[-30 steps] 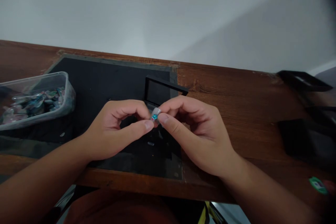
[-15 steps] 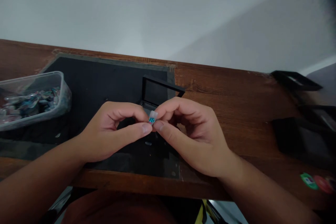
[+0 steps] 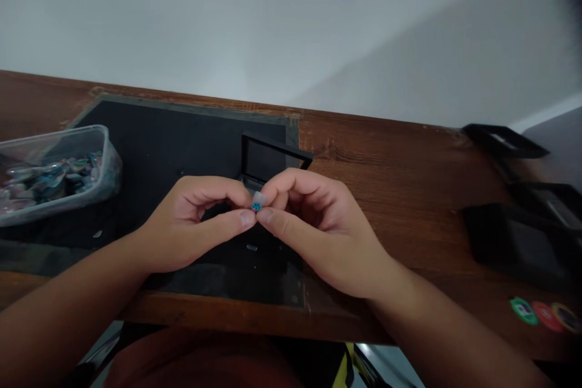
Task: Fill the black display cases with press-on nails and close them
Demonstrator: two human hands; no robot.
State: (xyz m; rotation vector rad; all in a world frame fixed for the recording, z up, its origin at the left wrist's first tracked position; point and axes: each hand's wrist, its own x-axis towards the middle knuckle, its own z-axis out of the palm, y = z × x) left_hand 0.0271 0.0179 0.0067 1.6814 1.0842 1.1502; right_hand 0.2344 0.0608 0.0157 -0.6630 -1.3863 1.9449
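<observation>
Between the fingertips of both hands is a small press-on nail (image 3: 257,200), whitish and clear at one end with a blue decoration at the other; its exact kind is hard to make out at this size. My left hand (image 3: 200,218) pinches its left side between thumb and forefinger. From the right, my right hand (image 3: 313,218) pinches it the same way, the thumbs nearly touching. Just behind the fingers stands a black-framed case (image 3: 275,154) with a raised clear lid, its lower part mostly hidden by my hands.
On the left a clear plastic tub (image 3: 111,163) holds many small shiny pieces. A black mat (image 3: 182,127) covers part of the wooden table (image 3: 386,194). More black cases (image 3: 513,242) and coloured round discs (image 3: 522,310) lie at the right. A small clear piece (image 3: 251,248) rests below my hands.
The whole view has shifted slightly, so things sit a little further left. Both hands keep their pinch, and the small piece appears tilted slightly differently.
</observation>
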